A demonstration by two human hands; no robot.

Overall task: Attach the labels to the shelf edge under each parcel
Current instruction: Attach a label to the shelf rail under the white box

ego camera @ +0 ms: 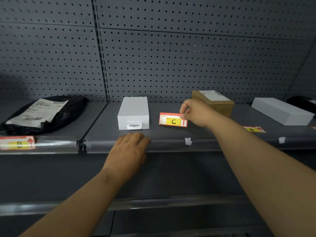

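Observation:
My right hand (196, 113) pinches the right end of a red and yellow label marked C (171, 120), held just above the shelf between a white box (133, 112) and a brown cardboard parcel (215, 102). My left hand (130, 147) rests flat on the clear strip of the shelf edge (171, 144) below the white box, fingers together, holding nothing. A label marked B (18, 142) sits in the edge strip under a black bag parcel (42, 113). A label marked D (254, 129) lies on the shelf at the right.
A long white box (282, 111) lies at the far right with another dark bag (302, 101) behind it. Two white tape scraps (188, 141) (281, 139) stick to the shelf edge. A grey pegboard wall (171, 57) backs the shelf. A lower shelf edge (153, 202) runs below.

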